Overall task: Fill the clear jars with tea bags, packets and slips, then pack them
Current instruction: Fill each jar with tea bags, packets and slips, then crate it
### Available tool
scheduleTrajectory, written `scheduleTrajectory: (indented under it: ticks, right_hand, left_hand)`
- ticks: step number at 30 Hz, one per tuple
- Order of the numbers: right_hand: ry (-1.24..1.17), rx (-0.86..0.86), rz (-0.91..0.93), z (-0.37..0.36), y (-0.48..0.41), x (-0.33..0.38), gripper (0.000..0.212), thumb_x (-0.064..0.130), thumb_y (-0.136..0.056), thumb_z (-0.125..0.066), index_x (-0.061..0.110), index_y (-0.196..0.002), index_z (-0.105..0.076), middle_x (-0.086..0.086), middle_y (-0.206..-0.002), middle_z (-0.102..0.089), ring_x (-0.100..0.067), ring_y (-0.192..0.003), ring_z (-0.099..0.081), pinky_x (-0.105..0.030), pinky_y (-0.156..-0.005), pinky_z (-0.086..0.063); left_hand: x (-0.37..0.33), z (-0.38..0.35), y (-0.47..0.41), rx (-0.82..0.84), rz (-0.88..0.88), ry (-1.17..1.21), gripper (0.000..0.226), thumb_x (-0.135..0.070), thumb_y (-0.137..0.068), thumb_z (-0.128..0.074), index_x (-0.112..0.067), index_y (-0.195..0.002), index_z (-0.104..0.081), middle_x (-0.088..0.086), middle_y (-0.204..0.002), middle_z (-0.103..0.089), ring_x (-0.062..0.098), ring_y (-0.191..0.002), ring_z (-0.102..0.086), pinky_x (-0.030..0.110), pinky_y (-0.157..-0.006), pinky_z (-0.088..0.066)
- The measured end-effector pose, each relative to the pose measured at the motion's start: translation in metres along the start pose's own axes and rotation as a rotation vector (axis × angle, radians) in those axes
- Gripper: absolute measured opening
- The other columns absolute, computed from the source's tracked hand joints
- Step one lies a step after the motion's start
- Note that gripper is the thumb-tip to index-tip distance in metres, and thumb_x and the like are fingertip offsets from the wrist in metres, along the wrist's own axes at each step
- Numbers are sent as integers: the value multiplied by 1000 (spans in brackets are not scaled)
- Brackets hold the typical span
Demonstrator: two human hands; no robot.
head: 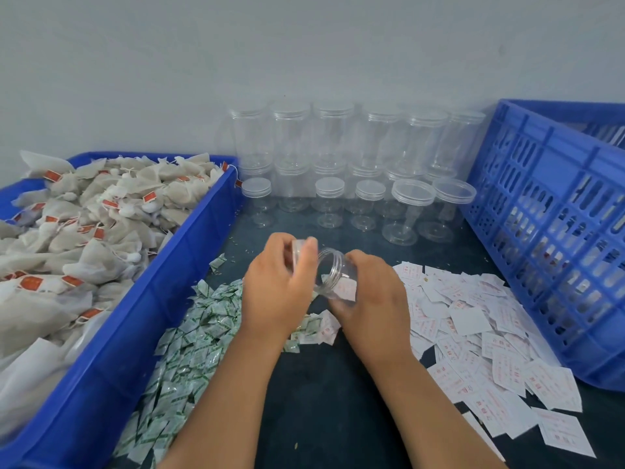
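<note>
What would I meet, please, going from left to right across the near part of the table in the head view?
blue bin of tea bags → green-printed packets → left hand holding the lid → clear jar → right hand gripping it → white slips → blue crate

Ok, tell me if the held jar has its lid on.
No: the left hand holds the lid apart from the jar, whose threaded mouth gapes open in the right hand.

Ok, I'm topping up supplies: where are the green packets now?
Head view, left of centre: green packets piled on the table between the blue tray and the left hand.
</note>
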State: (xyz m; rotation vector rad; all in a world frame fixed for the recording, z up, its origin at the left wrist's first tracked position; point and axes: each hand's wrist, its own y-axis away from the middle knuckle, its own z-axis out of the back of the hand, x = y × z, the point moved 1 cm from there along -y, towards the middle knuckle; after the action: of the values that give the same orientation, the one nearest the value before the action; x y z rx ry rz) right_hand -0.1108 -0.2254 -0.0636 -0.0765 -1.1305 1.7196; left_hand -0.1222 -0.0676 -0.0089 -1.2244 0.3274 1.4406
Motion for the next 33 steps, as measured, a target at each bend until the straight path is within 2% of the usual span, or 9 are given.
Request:
scheduleTrajectory:
  ticks: [3, 6, 10, 14, 18, 24, 27, 29, 33]
  right_hand:
    - [-153, -15, -188, 6, -1, -6, 69, 33, -77, -97, 34, -129, -51, 16, -113, -62, -8, -102, -58, -22, -87, -46]
    - [-355, -70, -318, 12, 1, -9, 70, 37, -77, -97, 42, -127, -49, 32, -114, -61, 7, -108, -60, -4, -86, -42]
    - [-496, -138, -434, 15, -3, -7, 66, 40, -78, -96, 40, -127, -51, 45, -116, -58, 10, -106, -63, -4, -83, -46]
    - [-546, -104, -474, 15, -1, -10, 66, 41, -79, -96, 38, -129, -53, 45, -114, -58, 9, -104, -65, -12, -82, -49]
    - [-617, -4, -433, 16, 0, -4, 62, 53, -71, -92, 49, -120, -54, 32, -115, -68, -2, -101, -71, -14, -79, -54]
    - [-655, 106, -314, 14, 6, 1, 74, 49, -69, -93, 41, -132, -56, 23, -126, -70, -6, -113, -72, -23, -83, -59]
    - [-596, 133, -255, 14, 8, 4, 75, 51, -71, -95, 41, -132, -54, 32, -126, -67, 5, -112, -68, -9, -83, -52]
    - [-553, 161, -222, 15, 9, 4, 71, 46, -72, -97, 46, -129, -54, 36, -124, -66, 8, -107, -68, -3, -79, -49]
    - [-552, 191, -215, 19, 10, 7, 69, 49, -71, -94, 51, -126, -53, 37, -117, -67, 4, -94, -71, -12, -71, -52]
  left_hand:
    - [8, 6, -12, -20, 256, 316, 32, -53, -98, -42, -32, -94, -66, -15, -85, -71, 0, -69, -65, 18, -61, -48]
    - [16, 1, -17, 243, 464, 404, 26, -35, -101, -52, -35, -99, -78, -5, -89, -78, 13, -65, -74, 25, -53, -54]
    - [28, -20, -7, 300, 160, -175, 18, -43, -98, -62, -37, -93, -79, -20, -86, -75, 5, -81, -71, 30, -72, -57]
    - [33, -34, -5, 276, 4, -374, 19, -48, -93, -72, -38, -105, -82, -8, -101, -67, 17, -101, -61, 34, -85, -51]
    - [35, -38, -8, 237, 38, -441, 40, -58, -88, -74, -33, -119, -74, -4, -115, -65, 20, -115, -56, 38, -94, -50]
    - [0, -11, -13, 36, -49, -232, 23, -53, -98, -61, -34, -96, -73, -18, -87, -66, 1, -82, -61, 27, -71, -51]
    - [-30, 14, -24, 34, -121, -282, 29, -52, -100, -56, -31, -85, -70, -17, -76, -66, 1, -72, -61, 27, -63, -51]
    - [-46, 37, -34, 61, -121, -297, 31, -53, -100, -54, -31, -85, -69, -18, -74, -67, 1, -70, -62, 29, -63, -53]
    - [-44, 102, -65, 113, -47, -496, 22, -38, -101, -53, -27, -91, -70, -11, -82, -70, 11, -77, -65, 31, -65, -52]
